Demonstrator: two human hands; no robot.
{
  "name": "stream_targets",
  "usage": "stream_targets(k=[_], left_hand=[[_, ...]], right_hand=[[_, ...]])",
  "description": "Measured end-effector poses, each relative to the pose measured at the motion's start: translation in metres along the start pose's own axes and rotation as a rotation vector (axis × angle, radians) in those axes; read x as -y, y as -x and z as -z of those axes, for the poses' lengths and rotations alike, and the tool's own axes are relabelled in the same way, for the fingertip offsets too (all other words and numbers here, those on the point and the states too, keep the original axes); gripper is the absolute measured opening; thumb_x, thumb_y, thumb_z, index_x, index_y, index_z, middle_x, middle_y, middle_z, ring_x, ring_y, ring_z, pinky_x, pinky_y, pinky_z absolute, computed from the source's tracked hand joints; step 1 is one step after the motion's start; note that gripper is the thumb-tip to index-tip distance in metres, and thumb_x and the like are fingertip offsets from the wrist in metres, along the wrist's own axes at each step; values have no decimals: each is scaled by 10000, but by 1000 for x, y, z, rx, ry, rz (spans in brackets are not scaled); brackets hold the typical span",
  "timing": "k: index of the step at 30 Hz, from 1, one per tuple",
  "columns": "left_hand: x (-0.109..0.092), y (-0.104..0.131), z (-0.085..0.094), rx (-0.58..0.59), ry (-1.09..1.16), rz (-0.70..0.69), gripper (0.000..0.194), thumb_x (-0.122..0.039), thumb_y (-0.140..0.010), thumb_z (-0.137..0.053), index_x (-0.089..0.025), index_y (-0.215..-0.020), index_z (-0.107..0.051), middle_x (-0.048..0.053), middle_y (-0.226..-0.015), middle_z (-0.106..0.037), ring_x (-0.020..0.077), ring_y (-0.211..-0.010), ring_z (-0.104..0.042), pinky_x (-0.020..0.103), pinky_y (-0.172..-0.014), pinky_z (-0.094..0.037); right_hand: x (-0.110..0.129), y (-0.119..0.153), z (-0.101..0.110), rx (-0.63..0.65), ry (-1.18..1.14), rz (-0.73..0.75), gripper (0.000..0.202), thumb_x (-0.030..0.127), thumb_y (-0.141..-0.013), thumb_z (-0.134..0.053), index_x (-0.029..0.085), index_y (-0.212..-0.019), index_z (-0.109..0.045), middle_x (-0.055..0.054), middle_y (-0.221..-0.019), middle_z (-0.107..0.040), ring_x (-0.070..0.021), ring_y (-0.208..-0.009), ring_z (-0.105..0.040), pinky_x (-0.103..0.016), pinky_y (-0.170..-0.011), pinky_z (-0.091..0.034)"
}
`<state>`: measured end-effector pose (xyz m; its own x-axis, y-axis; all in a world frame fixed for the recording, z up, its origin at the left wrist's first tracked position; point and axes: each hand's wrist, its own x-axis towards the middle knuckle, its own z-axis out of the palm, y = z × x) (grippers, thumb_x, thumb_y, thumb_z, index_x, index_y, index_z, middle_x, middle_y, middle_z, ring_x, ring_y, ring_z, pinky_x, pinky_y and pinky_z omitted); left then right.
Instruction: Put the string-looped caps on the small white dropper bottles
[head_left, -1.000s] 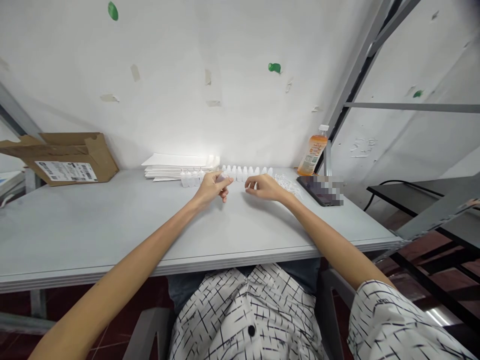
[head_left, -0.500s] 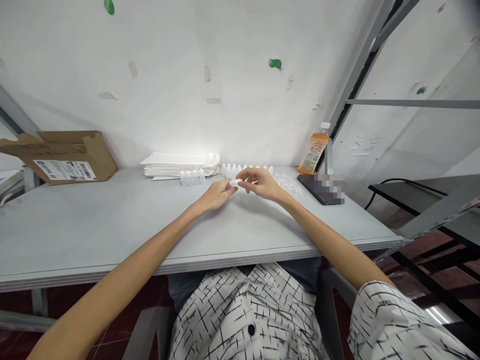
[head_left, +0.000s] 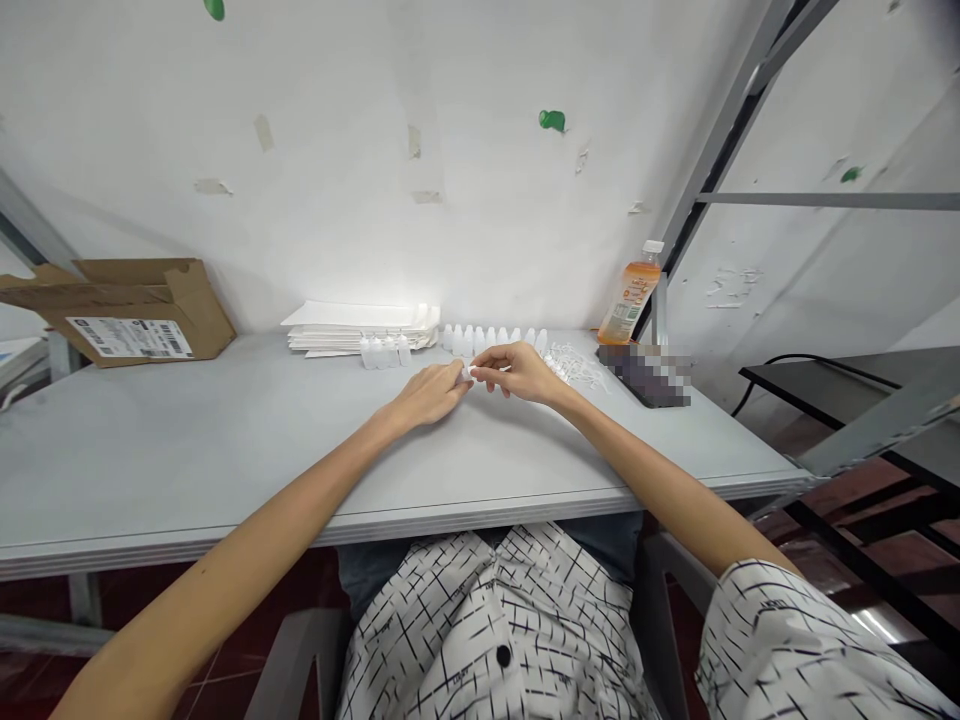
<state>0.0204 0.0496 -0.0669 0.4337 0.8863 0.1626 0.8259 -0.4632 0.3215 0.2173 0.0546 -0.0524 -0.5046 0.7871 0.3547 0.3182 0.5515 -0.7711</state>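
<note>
Near the middle of the table, my left hand is closed round a small white bottle, mostly hidden by the fingers. My right hand pinches at the bottle's tip; whatever small part it grips is too hidden to make out. Behind my hands stands a row of several small white bottles without visible tips. To the left, a group of bottles with thin pointed tips stands upright. Small white loose pieces lie in a pile just right of my right hand.
A stack of white sheets or flat boxes lies against the wall. An open cardboard box is at the left. An orange drink bottle and a dark phone are at the right, near a metal frame.
My right hand has moved slightly down and closer to my left hand, its fingers now at the bottle's tip. My left fingers have turned over the bottle a little. The view has shifted slightly.
</note>
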Motion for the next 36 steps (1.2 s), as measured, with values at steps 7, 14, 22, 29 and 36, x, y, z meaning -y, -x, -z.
stream_targets(k=[7, 14, 22, 29, 36], left_hand=[[-2, 0, -2, 1, -27, -46, 203, -350, -977, -370, -206, -941, -509, 85, -883, -659, 252, -779, -600, 325, -651, -361], [-1, -1, 0, 43, -55, 7, 246, -337, -974, -362, -192, -1030, -552, 121, -1002, -690, 291, -879, -640, 331, -669, -383], [-1, -1, -2, 46, -107, 14, 259, -390, -972, -370, -200, -945, -545, 117, -941, -685, 285, -820, -628, 330, -629, -364], [-2, -2, -1, 43, -84, 6, 284, -383, -976, -376, -187, -1058, -563, 124, -996, -692, 298, -881, -639, 337, -674, -387], [1, -2, -1, 39, -81, 25, 263, -358, -978, -370, -185, -1049, -554, 125, -1029, -697, 295, -912, -644, 320, -651, -367]], right_hand=[[-5, -2, -6, -89, 340, 27, 514, 521, -965, -486, 154, -625, -604, -30, -610, -631, -109, -554, -543, -258, -586, -394], [-4, -1, -7, -5, 23, 13, 264, 388, -866, -630, 135, -924, -676, -54, -743, -683, -147, -616, -646, -238, -495, -466], [-7, 0, -8, 37, 200, 14, 460, 505, -944, -537, 143, -675, -629, -17, -549, -604, -114, -509, -550, -258, -556, -445], [-3, 0, -7, -76, 357, 116, 339, 375, -962, -503, 143, -785, -675, -41, -724, -683, -115, -581, -574, -259, -611, -406], [-3, 1, -7, -55, 126, 62, 228, 346, -844, -666, 140, -931, -708, -54, -781, -712, -139, -591, -644, -271, -584, -462]])
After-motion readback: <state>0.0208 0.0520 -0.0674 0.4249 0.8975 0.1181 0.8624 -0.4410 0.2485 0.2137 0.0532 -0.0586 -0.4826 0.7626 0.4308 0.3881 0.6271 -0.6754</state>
